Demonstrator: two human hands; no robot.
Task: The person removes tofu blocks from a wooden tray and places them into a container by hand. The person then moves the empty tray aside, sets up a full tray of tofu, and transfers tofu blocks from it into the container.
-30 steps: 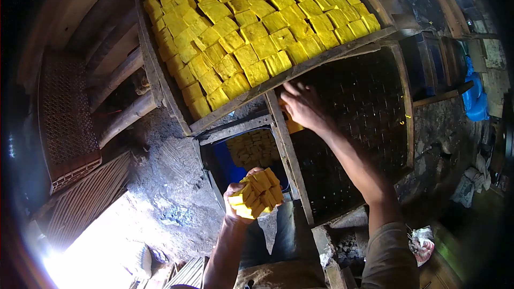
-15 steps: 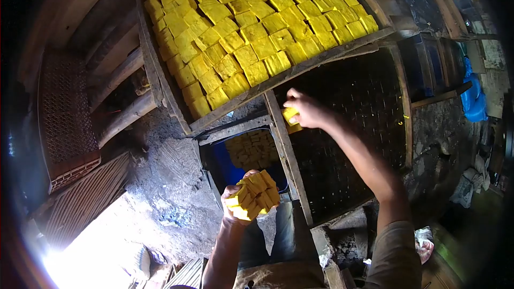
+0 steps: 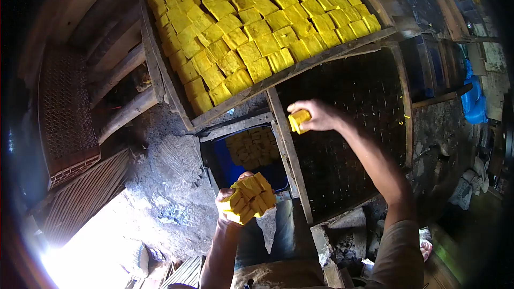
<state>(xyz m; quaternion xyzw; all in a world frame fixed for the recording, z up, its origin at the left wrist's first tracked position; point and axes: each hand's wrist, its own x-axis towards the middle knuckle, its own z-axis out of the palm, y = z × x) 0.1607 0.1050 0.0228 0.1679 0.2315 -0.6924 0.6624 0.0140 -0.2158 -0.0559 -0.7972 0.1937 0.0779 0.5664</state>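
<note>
My left hand (image 3: 223, 197) is wrapped around a stacked bundle of yellow tofu pieces (image 3: 251, 198), held in front of my body. Out to the right, my right hand (image 3: 321, 115) grips a yellow tofu block (image 3: 299, 121) with the fingertips. Whether that block is one piece or more, I cannot tell. It hangs over the left edge of a dark woven tray (image 3: 348, 144). Beyond my hands, rows of yellow tofu (image 3: 257, 21) fill a wooden-framed tray (image 3: 300, 75). Below my left hand's bundle stands a blue container (image 3: 227, 166) with paler blocks (image 3: 251, 147) inside.
A wooden bar (image 3: 289, 155) divides the blue container from the dark tray. At left are a perforated rack (image 3: 67, 112) and wooden poles (image 3: 126, 112). A blue plastic bag (image 3: 474, 99) hangs at right. Bright light falls on the rough floor (image 3: 166, 182).
My right hand has shifted slightly right and down with its tofu, more of which now shows. My left hand has moved slightly left with the bundle.
</note>
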